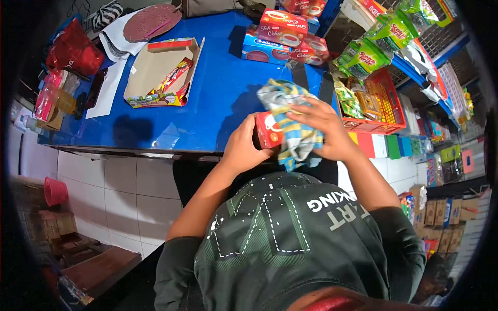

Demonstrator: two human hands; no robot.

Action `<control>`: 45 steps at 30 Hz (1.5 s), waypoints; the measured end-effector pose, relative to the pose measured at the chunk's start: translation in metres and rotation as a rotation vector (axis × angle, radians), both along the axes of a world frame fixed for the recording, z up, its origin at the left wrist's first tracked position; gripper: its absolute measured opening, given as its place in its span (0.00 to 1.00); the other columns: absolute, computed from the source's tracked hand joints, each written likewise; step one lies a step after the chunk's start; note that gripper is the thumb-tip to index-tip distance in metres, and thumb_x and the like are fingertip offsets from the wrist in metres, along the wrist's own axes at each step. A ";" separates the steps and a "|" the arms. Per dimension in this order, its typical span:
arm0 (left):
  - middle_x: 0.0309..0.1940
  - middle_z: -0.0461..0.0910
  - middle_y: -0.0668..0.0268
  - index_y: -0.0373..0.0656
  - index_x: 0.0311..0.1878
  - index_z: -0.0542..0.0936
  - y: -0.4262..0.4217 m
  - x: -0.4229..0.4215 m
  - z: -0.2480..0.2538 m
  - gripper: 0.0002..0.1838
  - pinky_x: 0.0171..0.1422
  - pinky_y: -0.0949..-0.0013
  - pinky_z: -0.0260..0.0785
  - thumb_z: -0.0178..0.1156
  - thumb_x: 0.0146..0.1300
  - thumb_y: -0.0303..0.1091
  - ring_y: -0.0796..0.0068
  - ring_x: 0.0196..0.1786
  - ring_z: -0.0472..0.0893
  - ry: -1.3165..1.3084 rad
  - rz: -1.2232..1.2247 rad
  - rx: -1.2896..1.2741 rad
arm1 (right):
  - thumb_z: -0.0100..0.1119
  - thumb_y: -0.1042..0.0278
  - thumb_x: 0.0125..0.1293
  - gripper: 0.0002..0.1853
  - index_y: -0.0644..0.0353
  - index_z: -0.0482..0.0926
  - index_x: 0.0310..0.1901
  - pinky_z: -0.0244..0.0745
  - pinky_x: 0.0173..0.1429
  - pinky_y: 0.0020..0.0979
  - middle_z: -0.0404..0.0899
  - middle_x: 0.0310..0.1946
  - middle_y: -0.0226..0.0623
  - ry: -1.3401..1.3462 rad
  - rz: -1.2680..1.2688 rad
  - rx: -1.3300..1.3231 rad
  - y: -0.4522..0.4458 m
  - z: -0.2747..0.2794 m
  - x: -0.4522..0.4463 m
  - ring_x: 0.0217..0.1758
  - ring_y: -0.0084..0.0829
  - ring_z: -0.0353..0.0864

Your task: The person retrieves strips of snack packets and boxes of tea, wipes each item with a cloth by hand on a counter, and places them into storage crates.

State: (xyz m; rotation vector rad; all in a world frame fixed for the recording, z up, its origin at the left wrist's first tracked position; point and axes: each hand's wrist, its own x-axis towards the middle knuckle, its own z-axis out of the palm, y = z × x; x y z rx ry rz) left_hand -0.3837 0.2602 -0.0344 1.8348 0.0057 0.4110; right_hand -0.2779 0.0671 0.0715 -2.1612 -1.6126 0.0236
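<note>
A red box (268,129) is in front of me at the near edge of the blue table. My left hand (244,142) grips its left end. With my right hand (319,127) I hold a striped blue, yellow and grey cloth (298,137) against the box's right side, and the cloth covers that part. Beyond my hands, several red tea boxes (282,28) are stacked with a blue box (264,49) at the table's back.
An open cardboard tray (161,67) with red packets lies on the blue table (207,103). A red basket (381,98) of packets stands at the right, below hanging green sponge packs (365,57). Bottles and a red bag (80,49) are at the left.
</note>
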 end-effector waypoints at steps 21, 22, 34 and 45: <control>0.58 0.67 0.52 0.38 0.69 0.56 0.007 0.005 0.007 0.36 0.63 0.63 0.63 0.61 0.62 0.37 0.65 0.57 0.70 -0.157 0.283 -0.277 | 0.62 0.62 0.52 0.35 0.49 0.67 0.65 0.60 0.69 0.37 0.66 0.64 0.43 0.140 -0.413 0.048 -0.061 -0.019 0.090 0.65 0.43 0.66; 0.58 0.67 0.52 0.38 0.69 0.56 0.008 0.006 0.007 0.36 0.63 0.63 0.63 0.61 0.62 0.37 0.65 0.57 0.70 -0.158 0.285 -0.271 | 0.61 0.62 0.53 0.33 0.50 0.68 0.64 0.57 0.70 0.38 0.65 0.64 0.42 0.137 -0.382 0.060 -0.058 -0.016 0.086 0.67 0.43 0.64; 0.70 0.47 0.47 0.40 0.72 0.50 0.014 0.006 -0.003 0.41 0.74 0.56 0.43 0.60 0.60 0.36 0.54 0.72 0.49 -0.195 0.301 0.045 | 0.62 0.69 0.52 0.20 0.57 0.78 0.50 0.65 0.62 0.41 0.76 0.53 0.39 0.103 -0.467 0.052 -0.038 -0.063 0.086 0.58 0.43 0.73; 0.64 0.56 0.48 0.41 0.66 0.55 0.009 0.013 -0.003 0.50 0.71 0.54 0.53 0.71 0.39 0.35 0.47 0.69 0.55 -0.254 0.177 0.427 | 0.62 0.74 0.40 0.20 0.46 0.82 0.40 0.63 0.56 0.44 0.77 0.49 0.29 -0.210 -0.090 0.283 0.063 -0.001 -0.023 0.58 0.40 0.70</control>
